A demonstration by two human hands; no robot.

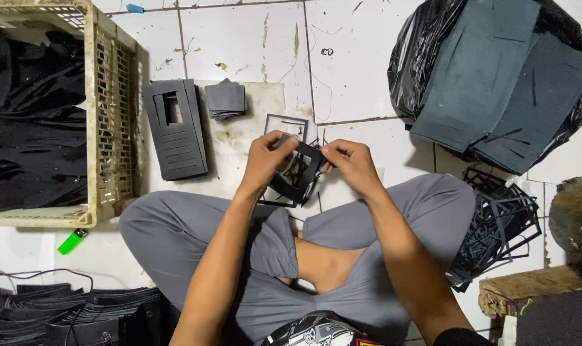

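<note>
Head view: left hand (pixel 265 157) and right hand (pixel 348 160) both pinch 1 black die-cut foam sheet (pixel 302 170) over crossed legs; stacked blanks (pixel 174 128) and scrap frames (pixel 496 224) lie within reach.

We sit cross-legged on the tiled floor (pixel 355 57), and our left hand (pixel 265 160) and right hand (pixel 352 163) meet over our knees, both gripping 1 die-cut sheet (pixel 300 170) between them. Left of the hands lies a stack of cut panels (pixel 176 128), with a small pile of squares (pixel 225 99) just beside it on the right. Farther left stands a crate (pixel 115 122) with sheets inside. A lighter (pixel 72 241) lies just before the crate. At far right, foam sheets (pixel 502 83) rest on a bag (pixel 419 57), and a heap of cut frames (pixel 496 224) lies nearer us.
</note>
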